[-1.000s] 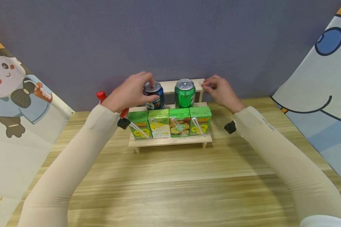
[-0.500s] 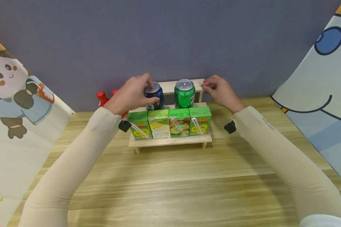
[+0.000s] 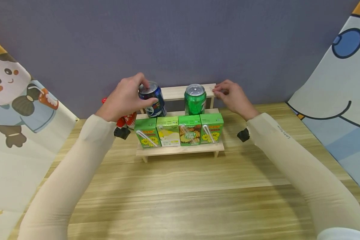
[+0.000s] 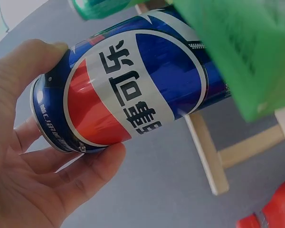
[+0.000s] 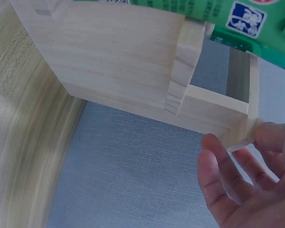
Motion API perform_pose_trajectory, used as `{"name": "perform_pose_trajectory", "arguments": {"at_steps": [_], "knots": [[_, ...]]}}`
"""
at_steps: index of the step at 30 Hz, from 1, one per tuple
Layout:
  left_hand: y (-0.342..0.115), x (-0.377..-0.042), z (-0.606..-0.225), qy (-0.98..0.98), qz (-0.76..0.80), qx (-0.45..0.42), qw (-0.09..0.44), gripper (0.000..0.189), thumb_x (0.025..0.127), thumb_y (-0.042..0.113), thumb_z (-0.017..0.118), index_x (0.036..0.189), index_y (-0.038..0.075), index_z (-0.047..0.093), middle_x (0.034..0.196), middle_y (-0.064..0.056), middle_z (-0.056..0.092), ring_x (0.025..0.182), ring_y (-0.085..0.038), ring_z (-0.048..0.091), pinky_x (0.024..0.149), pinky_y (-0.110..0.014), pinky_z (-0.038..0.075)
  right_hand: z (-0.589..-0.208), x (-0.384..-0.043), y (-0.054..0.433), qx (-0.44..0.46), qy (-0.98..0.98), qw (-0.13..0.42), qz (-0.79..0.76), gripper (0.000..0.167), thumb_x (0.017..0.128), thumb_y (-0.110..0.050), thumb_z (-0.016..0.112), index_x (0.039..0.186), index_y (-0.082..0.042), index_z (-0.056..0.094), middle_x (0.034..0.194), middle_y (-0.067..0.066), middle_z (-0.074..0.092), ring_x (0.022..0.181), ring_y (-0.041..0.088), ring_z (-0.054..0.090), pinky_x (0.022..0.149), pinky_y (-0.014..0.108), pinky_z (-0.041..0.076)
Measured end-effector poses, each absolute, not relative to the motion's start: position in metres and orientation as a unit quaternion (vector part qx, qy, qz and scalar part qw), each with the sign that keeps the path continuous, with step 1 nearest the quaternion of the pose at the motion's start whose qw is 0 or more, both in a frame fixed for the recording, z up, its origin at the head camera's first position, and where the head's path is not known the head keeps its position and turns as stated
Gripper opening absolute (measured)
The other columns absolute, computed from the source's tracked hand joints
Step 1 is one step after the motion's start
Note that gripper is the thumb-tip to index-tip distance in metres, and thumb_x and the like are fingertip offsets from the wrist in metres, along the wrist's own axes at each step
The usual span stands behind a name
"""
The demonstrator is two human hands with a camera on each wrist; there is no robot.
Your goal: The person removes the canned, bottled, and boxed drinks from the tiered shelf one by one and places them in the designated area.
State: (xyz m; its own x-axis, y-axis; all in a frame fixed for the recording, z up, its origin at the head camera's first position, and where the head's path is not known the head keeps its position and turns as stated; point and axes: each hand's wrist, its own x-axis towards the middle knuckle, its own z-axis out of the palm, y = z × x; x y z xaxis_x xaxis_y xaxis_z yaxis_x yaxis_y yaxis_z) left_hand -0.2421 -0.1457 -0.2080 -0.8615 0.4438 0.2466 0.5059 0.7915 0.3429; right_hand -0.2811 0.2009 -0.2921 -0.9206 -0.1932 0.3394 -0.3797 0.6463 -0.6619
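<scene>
My left hand (image 3: 127, 96) grips the upper part of a blue cola can (image 3: 154, 106), which leans at the left end of the middle tier of a wooden tiered rack (image 3: 180, 150). In the left wrist view, thumb and fingers curl round the top end of the can (image 4: 128, 90). My right hand (image 3: 234, 97) pinches the right end of the rack's top board; in the right wrist view, its thumb lies against that board's corner (image 5: 244, 135). A green can (image 3: 195, 100) stands upright on the middle tier, between my hands.
Several juice boxes with straws (image 3: 169, 131) line the front tier. Red-capped bottles (image 3: 130, 120) stand left of the rack, partly hidden by my left hand. A grey-blue wall (image 3: 180, 40) rises behind the wood-grain table (image 3: 180, 196).
My left hand has moved left and slightly up, taking the cola can with it, away from the green can. The cola can now tilts. My right hand stays in place.
</scene>
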Motion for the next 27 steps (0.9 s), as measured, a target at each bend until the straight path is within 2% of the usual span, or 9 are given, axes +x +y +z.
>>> {"name": "perform_pose_trajectory", "arguments": {"at_steps": [6, 13, 23, 27], "knots": [[-0.161, -0.239, -0.202, -0.939, -0.215, -0.247, 0.105, 0.046, 0.081, 0.036, 0.072, 0.107, 0.006, 0.049, 0.100, -0.010, 0.058, 0.078, -0.022, 0.059, 0.066, -0.037, 0.052, -0.292, -0.280, 0.201, 0.159, -0.900, 0.117, 0.389, 0.023, 0.096, -0.015, 0.055, 0.109, 0.001, 0.066, 0.117, 0.009, 0.053, 0.092, 0.022, 0.059, 0.080, 0.038, 0.048], [-0.180, -0.233, -0.195, -0.941, -0.209, -0.233, 0.126, 0.047, 0.082, 0.038, 0.071, 0.109, 0.005, 0.050, 0.100, -0.008, 0.058, 0.074, -0.021, 0.056, 0.062, -0.034, 0.048, -0.291, -0.279, 0.200, 0.155, -0.901, 0.119, 0.387, 0.023, 0.095, -0.013, 0.056, 0.109, 0.002, 0.066, 0.117, 0.010, 0.053, 0.094, 0.024, 0.058, 0.081, 0.039, 0.048], [-0.213, -0.224, -0.192, -0.950, -0.194, -0.200, 0.141, 0.048, 0.081, 0.038, 0.072, 0.108, 0.004, 0.051, 0.102, -0.011, 0.057, 0.076, -0.024, 0.054, 0.057, -0.028, 0.044, -0.292, -0.280, 0.199, 0.151, -0.901, 0.117, 0.391, 0.023, 0.095, -0.014, 0.055, 0.108, 0.002, 0.066, 0.118, 0.010, 0.053, 0.095, 0.024, 0.059, 0.082, 0.039, 0.048], [-0.223, -0.225, -0.195, -0.955, -0.189, -0.187, 0.130, 0.048, 0.081, 0.037, 0.073, 0.108, 0.003, 0.051, 0.101, -0.014, 0.057, 0.075, -0.025, 0.053, 0.056, -0.032, 0.044, -0.291, -0.280, 0.200, 0.148, -0.902, 0.113, 0.390, 0.023, 0.096, -0.015, 0.055, 0.108, 0.001, 0.066, 0.119, 0.009, 0.053, 0.095, 0.024, 0.060, 0.081, 0.040, 0.049]]}}
